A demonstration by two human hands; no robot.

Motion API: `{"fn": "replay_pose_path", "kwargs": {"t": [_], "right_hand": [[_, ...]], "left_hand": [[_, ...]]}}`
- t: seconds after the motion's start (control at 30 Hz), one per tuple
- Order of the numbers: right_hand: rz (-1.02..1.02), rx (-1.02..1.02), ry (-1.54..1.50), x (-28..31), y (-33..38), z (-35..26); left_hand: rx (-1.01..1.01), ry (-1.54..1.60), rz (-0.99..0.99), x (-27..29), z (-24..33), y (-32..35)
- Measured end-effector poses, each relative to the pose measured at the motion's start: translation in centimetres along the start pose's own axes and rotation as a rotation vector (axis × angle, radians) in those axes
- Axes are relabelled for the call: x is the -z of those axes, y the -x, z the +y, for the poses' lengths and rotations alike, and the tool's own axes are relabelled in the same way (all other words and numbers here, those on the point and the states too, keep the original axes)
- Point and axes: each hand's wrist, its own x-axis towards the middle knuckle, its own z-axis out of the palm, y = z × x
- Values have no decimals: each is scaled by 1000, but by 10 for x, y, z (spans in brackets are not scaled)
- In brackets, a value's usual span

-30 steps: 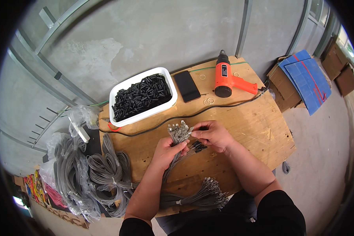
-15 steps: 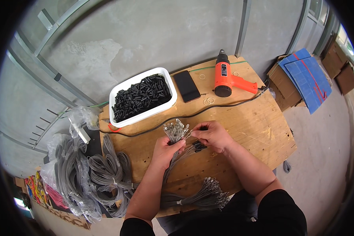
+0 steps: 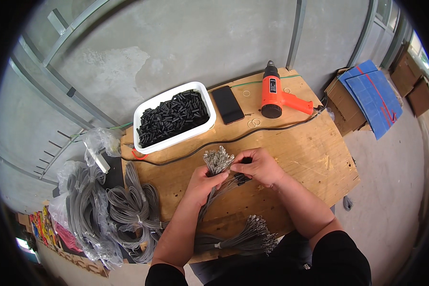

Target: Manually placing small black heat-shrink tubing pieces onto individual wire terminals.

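Note:
My left hand (image 3: 206, 183) is wrapped round an upright bundle of grey wires, whose shiny metal terminals (image 3: 218, 159) fan out above the fist. Close against its right side, my right hand (image 3: 258, 168) is closed in a pinch, fingertips at the bundle's edge. Something black shows inside its curled fingers, but I cannot make out its kind. Below the hands, several wires with black sleeves (image 3: 242, 179) on their ends lean out to the right. Nearer to me, a second tied bundle of grey wires (image 3: 243, 237) lies on the table with its metal ends to the right.
Beyond my hands stands a white tub (image 3: 175, 141) of short black sleeves, beside a dark phone (image 3: 228, 105) and an orange heat gun (image 3: 271, 97). A black cord (image 3: 214, 144) crosses the wooden table (image 3: 314, 157). Coiled grey wires (image 3: 136, 205) lie at left; rubber bands (image 3: 254, 123) lie near the phone.
The bundle and my left hand have shifted slightly right, nearer my right hand. The single wire end that stood out between the hands no longer shows apart from the bundle.

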Motion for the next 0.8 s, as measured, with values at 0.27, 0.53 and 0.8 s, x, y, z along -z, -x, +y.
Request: {"fn": "replay_pose_path", "kwargs": {"t": [0.27, 0.53, 0.8], "right_hand": [[10, 21, 91, -1, 0, -1], [29, -29, 96, -2, 3, -6], [-18, -187, -763, 15, -8, 4]], "left_hand": [[-69, -46, 99, -1, -3, 0], [-91, -168, 130, -3, -4, -2], [-55, -76, 115, 0, -4, -5]]}}
